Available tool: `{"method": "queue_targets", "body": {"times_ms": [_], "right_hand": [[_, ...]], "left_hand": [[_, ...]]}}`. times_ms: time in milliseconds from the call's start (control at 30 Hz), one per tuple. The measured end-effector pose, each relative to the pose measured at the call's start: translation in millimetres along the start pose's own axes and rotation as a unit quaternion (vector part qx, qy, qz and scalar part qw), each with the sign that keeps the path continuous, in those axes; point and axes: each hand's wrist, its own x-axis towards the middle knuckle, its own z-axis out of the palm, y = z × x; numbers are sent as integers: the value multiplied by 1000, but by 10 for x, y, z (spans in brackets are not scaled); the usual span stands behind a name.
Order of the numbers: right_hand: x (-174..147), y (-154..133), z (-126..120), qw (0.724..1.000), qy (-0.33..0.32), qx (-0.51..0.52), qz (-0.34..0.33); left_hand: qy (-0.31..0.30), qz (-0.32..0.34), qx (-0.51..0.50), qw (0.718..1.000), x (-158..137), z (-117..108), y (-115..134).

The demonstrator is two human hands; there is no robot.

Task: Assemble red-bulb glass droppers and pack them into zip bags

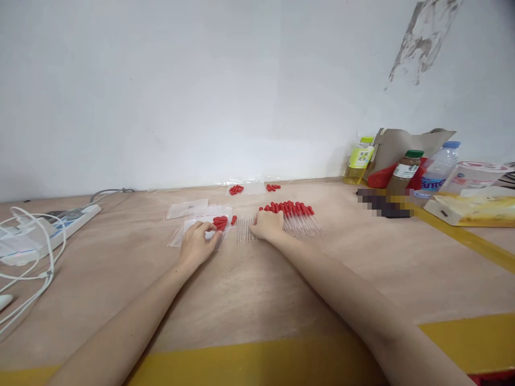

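Observation:
My left hand [197, 245] reaches over clear zip bags [189, 222], its thumb and forefinger apart in a curve beside a small pile of red rubber bulbs [219, 222]. One single red bulb [234, 220] lies just right of that pile. My right hand [267, 224] is closed, with its fingers curled down at the right end of a row of thin clear tubes [243, 229]; its grip is hidden by the hand. Against its right side lie several clear droppers with red bulbs [295, 210], side by side, bulbs pointing to the wall.
Two small heaps of red bulbs [236, 190] lie on clear plastic near the wall. White cables [50, 252] and a power strip [76, 225] occupy the left. At right stand a yellow-capped bottle [359, 161], a green-capped bottle [405, 171], a paper bag [406, 142] and tissue packs [475, 206].

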Motion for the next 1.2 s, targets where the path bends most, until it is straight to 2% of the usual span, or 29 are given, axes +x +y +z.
{"method": "queue_targets", "body": {"times_ms": [133,333,567,667,767,867,967,1067,1200], "right_hand": [[30,-24,-10,999,-27,9,36],[60,-79,-28,996,-57,23,57],[51,-87,-102,995,-62,44,58],[-41,56,-223,997,-40,62,24],[-199,334,-321,995,-8,96,-37],[-406,671,-330,966,55,197,-159],[-628,924,-273,942,101,215,-236],[-819,1009,-215,939,132,192,-253],[-949,951,-188,942,132,172,-258]], "left_hand": [[-26,-31,4,999,34,80,-113],[-53,-34,14,998,53,119,-50],[-9,-12,-39,999,0,50,74],[-25,-4,-121,992,-69,43,187],[-71,0,-232,970,-163,101,334],[-118,14,-301,946,-257,176,498],[-158,30,-316,935,-324,204,650],[-190,33,-330,924,-356,189,737],[-206,25,-345,915,-367,174,745]]}}
